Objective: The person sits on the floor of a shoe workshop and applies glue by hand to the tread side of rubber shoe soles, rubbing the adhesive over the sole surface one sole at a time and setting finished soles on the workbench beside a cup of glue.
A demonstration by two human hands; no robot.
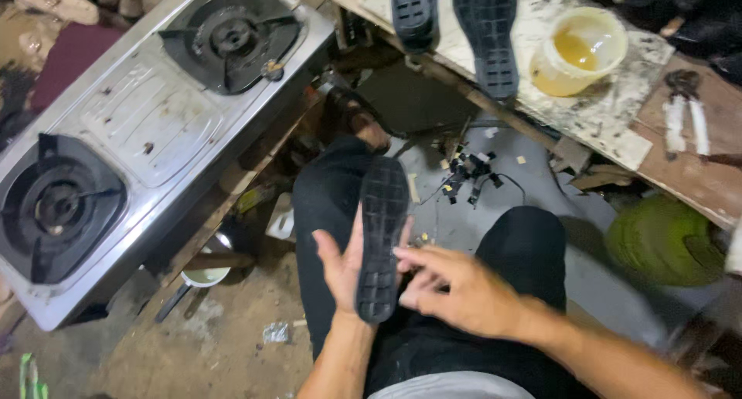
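Head view, hands: the left hand (pixel 340 267) lies palm up at lower centre, fingers spread, cradling a black sole (pixel 379 240) tread-up.
Sole axis: it runs nearly straight up the frame, heel end near the wrist, toe end over the person's dark-trousered knee.
Right hand: the right hand (pixel 456 287) comes in from the lower right, fingers loosely spread, fingertips touching the sole's right edge at mid-length; it holds nothing itself.
Which is nearer: the left hand is under the sole and bears it; the right hand sits just beside it, to its right.
Bench: at top right a rough bench (pixel 618 113) carries two more soles (pixel 456 28) hanging over its edge and a yellowish tub (pixel 580 51) of amber liquid.
Stove: a two-burner stove (pixel 147 128) fills the upper left.
Floor: black scraps (pixel 468 171) lie between the knees.
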